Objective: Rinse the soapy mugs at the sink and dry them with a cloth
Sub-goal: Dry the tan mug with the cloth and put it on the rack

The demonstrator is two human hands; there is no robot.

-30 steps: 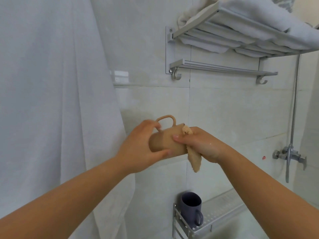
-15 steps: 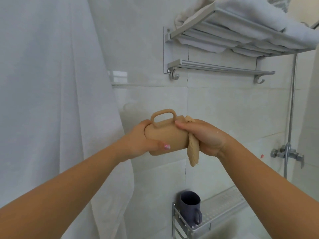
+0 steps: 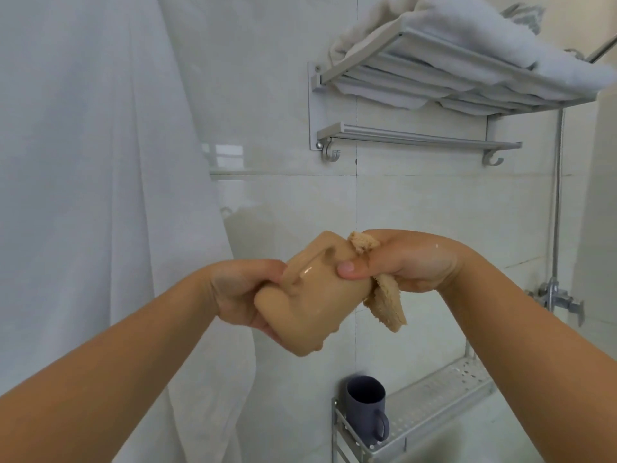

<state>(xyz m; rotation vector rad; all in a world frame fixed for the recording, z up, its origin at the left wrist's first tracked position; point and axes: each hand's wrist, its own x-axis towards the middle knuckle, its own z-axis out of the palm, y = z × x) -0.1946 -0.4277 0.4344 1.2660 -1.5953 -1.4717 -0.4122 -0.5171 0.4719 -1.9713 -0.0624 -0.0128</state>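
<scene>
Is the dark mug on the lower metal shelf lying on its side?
No. The dark mug stands upright on the metal shelf, mouth up.

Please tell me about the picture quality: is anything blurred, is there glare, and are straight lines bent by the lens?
Head view: the tan mug is smeared by motion, with one small glint on its side; both hands, left hand and right hand, are slightly soft. A window reflection glares on the wall tile. The wide lens tilts the towel rack; light is soft, shadows faint.

The tan mug (image 3: 314, 295) is motion-blurred; its mouth is hidden by the right hand (image 3: 407, 262).
</scene>
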